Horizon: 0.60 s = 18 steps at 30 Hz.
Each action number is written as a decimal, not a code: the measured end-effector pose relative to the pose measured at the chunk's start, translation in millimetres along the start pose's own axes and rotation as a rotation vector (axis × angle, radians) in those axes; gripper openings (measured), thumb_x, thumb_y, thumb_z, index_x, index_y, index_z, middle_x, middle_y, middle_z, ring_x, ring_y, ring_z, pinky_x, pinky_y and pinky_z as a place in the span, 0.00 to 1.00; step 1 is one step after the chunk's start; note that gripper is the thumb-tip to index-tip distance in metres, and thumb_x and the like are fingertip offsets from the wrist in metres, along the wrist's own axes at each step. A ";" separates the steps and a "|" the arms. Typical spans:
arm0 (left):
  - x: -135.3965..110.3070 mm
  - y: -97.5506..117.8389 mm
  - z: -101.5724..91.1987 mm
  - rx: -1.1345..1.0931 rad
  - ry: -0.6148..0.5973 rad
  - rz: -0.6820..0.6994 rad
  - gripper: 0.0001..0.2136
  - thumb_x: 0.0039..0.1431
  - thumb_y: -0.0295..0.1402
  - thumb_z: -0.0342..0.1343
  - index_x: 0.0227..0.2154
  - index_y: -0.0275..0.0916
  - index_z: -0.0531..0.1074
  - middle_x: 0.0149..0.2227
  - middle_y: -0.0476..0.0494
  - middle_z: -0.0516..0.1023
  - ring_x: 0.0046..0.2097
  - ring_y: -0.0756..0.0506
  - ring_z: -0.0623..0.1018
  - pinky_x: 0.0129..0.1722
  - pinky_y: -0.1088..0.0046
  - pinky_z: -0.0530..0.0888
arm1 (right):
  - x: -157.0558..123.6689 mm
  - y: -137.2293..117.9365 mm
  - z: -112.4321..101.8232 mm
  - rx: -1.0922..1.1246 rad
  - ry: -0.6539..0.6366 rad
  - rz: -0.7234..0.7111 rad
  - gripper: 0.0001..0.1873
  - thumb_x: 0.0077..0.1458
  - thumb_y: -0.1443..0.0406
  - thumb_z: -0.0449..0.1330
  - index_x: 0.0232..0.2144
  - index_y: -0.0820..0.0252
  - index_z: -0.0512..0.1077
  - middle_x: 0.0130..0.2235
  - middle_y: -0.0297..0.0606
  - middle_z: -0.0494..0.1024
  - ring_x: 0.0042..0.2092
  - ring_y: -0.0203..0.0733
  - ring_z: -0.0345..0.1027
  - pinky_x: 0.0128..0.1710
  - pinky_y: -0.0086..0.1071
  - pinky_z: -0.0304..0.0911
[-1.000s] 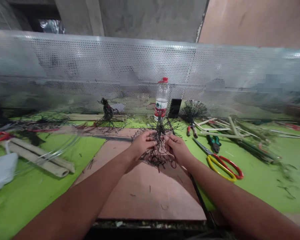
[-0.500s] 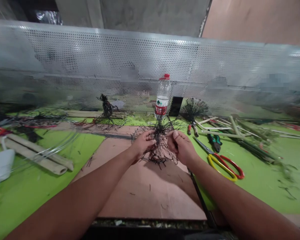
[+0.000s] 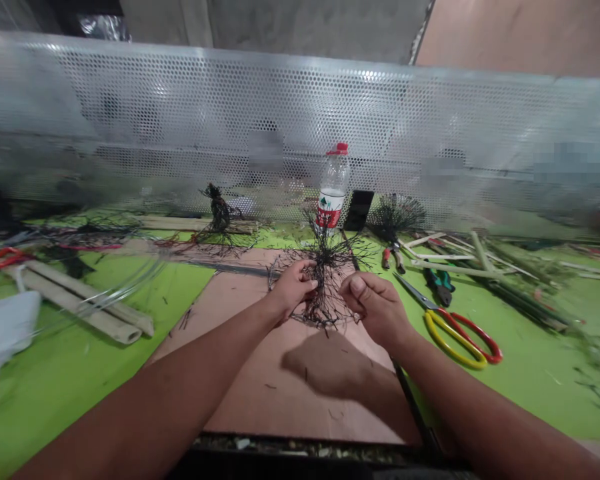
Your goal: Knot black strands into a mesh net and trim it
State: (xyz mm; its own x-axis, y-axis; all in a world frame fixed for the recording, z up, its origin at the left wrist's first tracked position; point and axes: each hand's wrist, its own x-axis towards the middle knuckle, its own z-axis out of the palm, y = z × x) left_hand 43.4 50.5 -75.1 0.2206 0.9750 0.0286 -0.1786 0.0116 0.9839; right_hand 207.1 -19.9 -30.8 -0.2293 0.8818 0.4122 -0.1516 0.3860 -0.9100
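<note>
A tangle of black wiry strands (image 3: 325,283) stands upright on a pink-brown board (image 3: 260,380), its fine ends spreading out like roots. My left hand (image 3: 294,289) grips the tangle's left side with its fingers curled around the strands. My right hand (image 3: 373,305) is curled shut at the tangle's right side, with the thumb on top. Its knuckles are close to the strands. I cannot tell whether any strand lies inside those fingers.
A perforated metal sheet (image 3: 280,113) runs behind the green work surface (image 3: 65,400). A plastic bottle (image 3: 334,188), a second black tangle (image 3: 220,217), pliers (image 3: 393,257) and yellow-and-red-handled scissors (image 3: 460,340) lie nearby. Bamboo pieces (image 3: 75,307) are at left.
My right hand has moved away to the right and curled into a fist. The view has tilted slightly, so the scene sits further right.
</note>
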 end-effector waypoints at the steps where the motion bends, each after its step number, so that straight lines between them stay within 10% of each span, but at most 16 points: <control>1: 0.1 -0.9 -0.2 0.008 -0.002 0.005 0.23 0.46 0.22 0.58 0.47 0.39 0.66 0.23 0.56 0.61 0.23 0.56 0.67 0.28 0.78 0.70 | -1.1 -1.4 0.4 -0.003 0.004 -0.007 0.15 0.56 0.57 0.56 0.25 0.61 0.71 0.16 0.27 0.53 0.20 0.30 0.43 0.21 0.29 0.38; 11: -3.5 2.7 1.6 0.043 0.026 0.003 0.19 0.46 0.23 0.59 0.43 0.38 0.68 0.25 0.53 0.62 0.24 0.55 0.67 0.27 0.78 0.69 | -7.9 -2.7 3.6 -0.105 0.012 -0.032 0.17 0.56 0.55 0.55 0.25 0.60 0.73 0.17 0.30 0.57 0.20 0.32 0.47 0.20 0.29 0.43; 18: -3.7 8.5 -6.2 -0.157 -0.094 0.053 0.25 0.46 0.28 0.61 0.49 0.43 0.65 0.31 0.50 0.68 0.28 0.54 0.71 0.29 0.78 0.70 | 17.8 -8.9 -25.1 -0.766 -0.140 -0.111 0.11 0.49 0.69 0.56 0.34 0.56 0.75 0.38 0.40 0.76 0.40 0.43 0.68 0.40 0.36 0.61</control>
State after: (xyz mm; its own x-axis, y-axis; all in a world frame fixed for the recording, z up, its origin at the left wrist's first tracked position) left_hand 35.1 48.3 -67.9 0.2939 0.9503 0.1031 -0.3385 0.0026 0.9410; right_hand 228.6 -0.8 -16.4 -0.3780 0.8043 0.4585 0.5125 0.5942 -0.6198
